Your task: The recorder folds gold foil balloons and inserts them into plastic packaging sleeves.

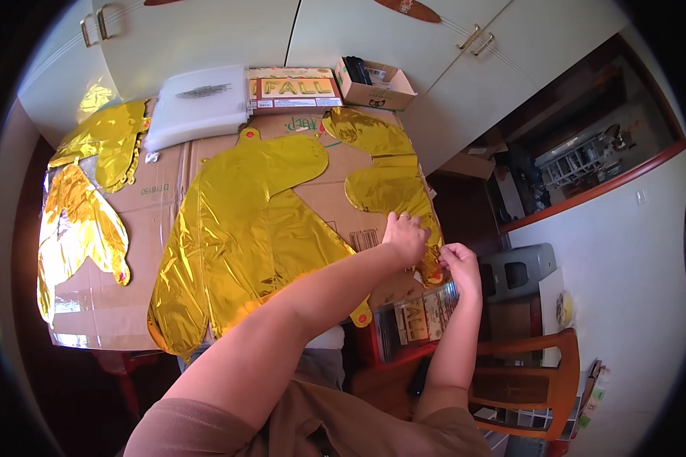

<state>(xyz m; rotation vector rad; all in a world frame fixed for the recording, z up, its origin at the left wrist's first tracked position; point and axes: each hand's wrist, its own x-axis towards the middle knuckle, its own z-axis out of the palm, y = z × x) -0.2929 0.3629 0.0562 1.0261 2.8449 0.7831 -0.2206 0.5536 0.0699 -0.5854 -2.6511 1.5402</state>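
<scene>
A flat, uninflated gold foil balloon (385,186) lies along the right side of the cardboard-covered table, its near end wrinkled. My left hand (407,238) reaches across with curled fingers closed on the balloon's edge. Just to the right, my right hand (462,268) pinches at the narrow near end of the same balloon, by a small red spot. Exactly what sits between those fingertips is partly hidden. A much larger gold foil balloon (229,206) is spread flat in the middle, passing behind my left forearm.
More gold foil balloons (80,228) lie at the left. Along the back stand a stack of clear plastic sheets (198,103), a flat printed box (296,89) and a small open carton (385,85) with black items. A wooden chair (564,381) and a grey plastic bin (520,272) are at the right.
</scene>
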